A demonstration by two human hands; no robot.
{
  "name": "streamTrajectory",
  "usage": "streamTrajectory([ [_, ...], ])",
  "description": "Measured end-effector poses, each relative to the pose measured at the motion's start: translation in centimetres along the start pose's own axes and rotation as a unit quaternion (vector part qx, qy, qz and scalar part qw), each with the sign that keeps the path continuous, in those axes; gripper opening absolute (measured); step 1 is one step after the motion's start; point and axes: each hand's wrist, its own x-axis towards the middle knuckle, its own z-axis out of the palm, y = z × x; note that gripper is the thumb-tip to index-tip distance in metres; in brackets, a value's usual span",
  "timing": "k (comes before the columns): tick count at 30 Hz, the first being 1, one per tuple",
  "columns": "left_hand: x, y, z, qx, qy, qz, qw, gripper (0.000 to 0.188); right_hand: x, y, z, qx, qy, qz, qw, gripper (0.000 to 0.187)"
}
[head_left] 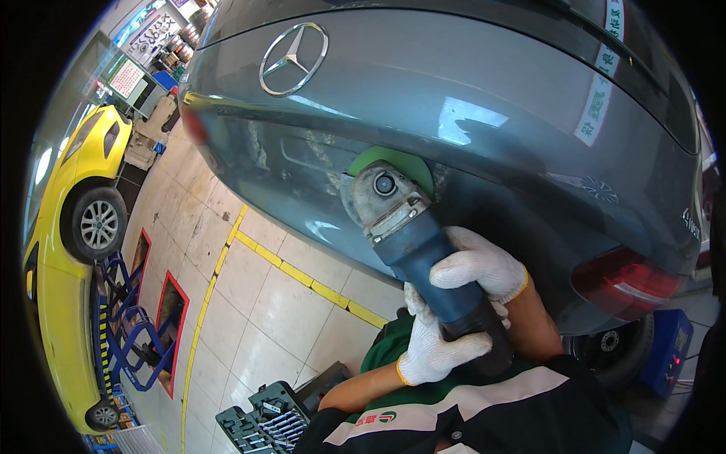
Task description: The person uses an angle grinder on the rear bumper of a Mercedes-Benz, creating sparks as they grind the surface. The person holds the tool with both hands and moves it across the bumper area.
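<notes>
Yellow car, w/ blue scissor lift beside it: far L of power tool. Open tool case: lower L of power tool. Power tool itself: both hands on it, green disc at its upper end, facing rear of grey car; disc/panel contact prob., but tool head blocks view. L hand, gloved, clasped round power tool's rear grip. R hand, gloved, wrapped over its mid-body. Red tail lamp: R of power tool. Blue box-shaped unit: lower R of same, next to blk tyre.
</notes>
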Motion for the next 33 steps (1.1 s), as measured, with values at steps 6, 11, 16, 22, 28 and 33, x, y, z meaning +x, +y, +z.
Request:
streamTrajectory([
  [6,0.1,0.1,-0.1,0.016,0.0,0.0,1.0,0.052,0.0,0.1,0.0,0.011,0.0,0.0,1.0,0.046],
  [11,0.1,0.1,0.2,0.023,0.011,-0.005,1.0,0.051,-0.1,0.1,0.2,0.013,0.008,-0.004,1.0,0.046],
  [16,0.0,0.2,0.2,0.019,0.015,-0.01,1.0,0.049,-0.1,0.0,0.3,0.012,0.01,-0.003,1.0,0.045],
  [22,-0.1,0.0,-0.2,0.034,0.005,-0.029,0.999,0.062,0.1,0.1,0.0,0.011,0.001,0.001,1.0,0.047],
  [28,-0.2,-0.4,-0.4,0.057,0.018,-0.025,0.998,0.06,0.1,0.0,0.0,0.001,0.007,0.003,1.0,0.047],
  [33,-0.4,-0.8,-0.3,0.072,0.043,-0.025,0.996,0.064,0.0,0.0,-0.1,0.015,0.003,-0.003,1.0,0.045],
])
